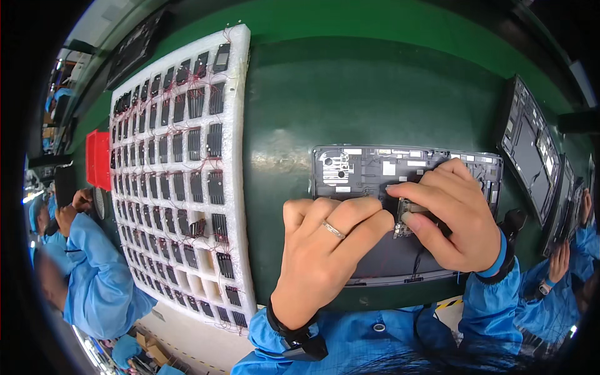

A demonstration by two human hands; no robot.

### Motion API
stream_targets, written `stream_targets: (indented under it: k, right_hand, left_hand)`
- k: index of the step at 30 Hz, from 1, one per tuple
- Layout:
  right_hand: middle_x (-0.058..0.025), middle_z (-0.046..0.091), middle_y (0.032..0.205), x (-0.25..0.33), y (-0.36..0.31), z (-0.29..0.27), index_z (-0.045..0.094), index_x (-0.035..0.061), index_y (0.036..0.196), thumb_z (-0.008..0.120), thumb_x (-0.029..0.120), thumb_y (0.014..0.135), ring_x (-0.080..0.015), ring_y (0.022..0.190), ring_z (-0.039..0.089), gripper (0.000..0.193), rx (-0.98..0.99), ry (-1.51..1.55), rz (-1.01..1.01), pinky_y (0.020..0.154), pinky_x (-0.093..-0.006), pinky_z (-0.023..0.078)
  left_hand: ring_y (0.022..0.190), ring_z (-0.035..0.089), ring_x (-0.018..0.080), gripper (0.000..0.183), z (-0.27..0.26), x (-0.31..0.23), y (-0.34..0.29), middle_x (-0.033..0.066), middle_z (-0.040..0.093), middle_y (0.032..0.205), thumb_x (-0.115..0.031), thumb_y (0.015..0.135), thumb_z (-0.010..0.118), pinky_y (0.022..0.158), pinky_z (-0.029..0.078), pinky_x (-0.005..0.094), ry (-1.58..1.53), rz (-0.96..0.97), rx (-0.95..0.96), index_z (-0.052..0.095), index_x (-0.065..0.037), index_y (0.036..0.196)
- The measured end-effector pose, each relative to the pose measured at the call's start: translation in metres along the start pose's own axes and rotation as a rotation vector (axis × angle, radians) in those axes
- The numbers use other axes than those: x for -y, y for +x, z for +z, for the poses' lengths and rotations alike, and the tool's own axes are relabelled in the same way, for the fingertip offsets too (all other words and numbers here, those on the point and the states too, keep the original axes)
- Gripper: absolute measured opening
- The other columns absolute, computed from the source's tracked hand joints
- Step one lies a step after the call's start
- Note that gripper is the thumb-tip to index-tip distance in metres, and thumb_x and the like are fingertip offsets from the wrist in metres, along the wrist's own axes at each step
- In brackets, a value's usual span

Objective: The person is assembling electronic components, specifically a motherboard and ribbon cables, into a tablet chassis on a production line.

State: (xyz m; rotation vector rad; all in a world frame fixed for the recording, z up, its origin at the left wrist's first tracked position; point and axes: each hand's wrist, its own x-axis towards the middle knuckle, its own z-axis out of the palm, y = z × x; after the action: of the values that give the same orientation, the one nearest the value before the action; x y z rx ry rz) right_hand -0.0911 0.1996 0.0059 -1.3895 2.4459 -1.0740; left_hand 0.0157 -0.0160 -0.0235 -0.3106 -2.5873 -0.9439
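Note:
A dark grey device panel [337, 178], like a tablet or laptop shell with parts and pale stickers inside, lies flat before me. Above its middle, my right hand [453, 215] pinches a small silvery component [402, 226] between thumb and index finger. The exact kind of this component does not show. My left hand [334, 247], with a ring on one finger, is closed, its fingertips against the left side of the component. Whatever those fingertips grip is hidden. A thin black cable [417, 262] runs down the panel below my right hand.
At left, a large white foam tray [240, 125] holds rows of black parts with thin red wires. A red bin [98, 159] stands beyond it. More panels [531, 147] lean at right on the green table [300, 94]. Co-workers in blue sleeves [103, 250] sit at both sides.

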Motion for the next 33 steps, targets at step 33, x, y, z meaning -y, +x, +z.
stream_targets:
  k: [33]
  right_hand:
    - [-0.0082, 0.068, 0.093, 0.010, -0.011, -0.004, 0.077, 0.0017, 0.123, 0.075, 0.006, 0.091, -0.0270, 0.084, 0.062, 0.032, -0.003, 0.074, 0.172, 0.090, -0.0393, 0.042]
  left_hand:
    - [0.086, 0.066, 0.0146, 0.026, -0.001, -0.013, 0.000, -0.0037, 0.080, 0.100, -0.003, 0.077, 0.076, 0.086, 0.035, 0.0360, 0.093, 0.007, -0.047, 0.078, -0.013, 0.101]
